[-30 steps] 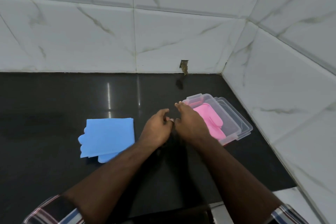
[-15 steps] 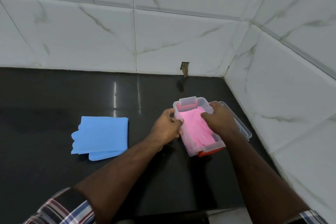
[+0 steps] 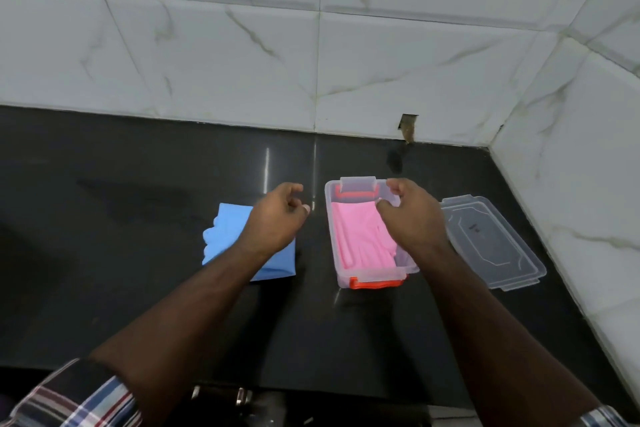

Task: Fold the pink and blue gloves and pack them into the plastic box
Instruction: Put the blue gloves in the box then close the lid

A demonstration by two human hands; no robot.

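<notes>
A clear plastic box (image 3: 331, 229) with orange clips stands on the black counter. The folded pink glove (image 3: 356, 239) lies flat inside it. My right hand (image 3: 414, 222) hovers over the box's right wall, thumb and fingers loosely curled, gripping nothing that I can see. The folded blue glove (image 3: 223, 236) lies on the counter left of the box. My left hand (image 3: 277, 218) is above its right part with loosely curled, empty fingers, and my forearm hides that side of the glove.
The box's clear lid (image 3: 491, 246) lies flat on the counter just right of the box. Tiled walls close off the back and the right side. The counter's front edge runs below my forearms.
The box has come off the lid and now stands left of it on the counter. My left hand let go of the box and moved left over the blue glove.
</notes>
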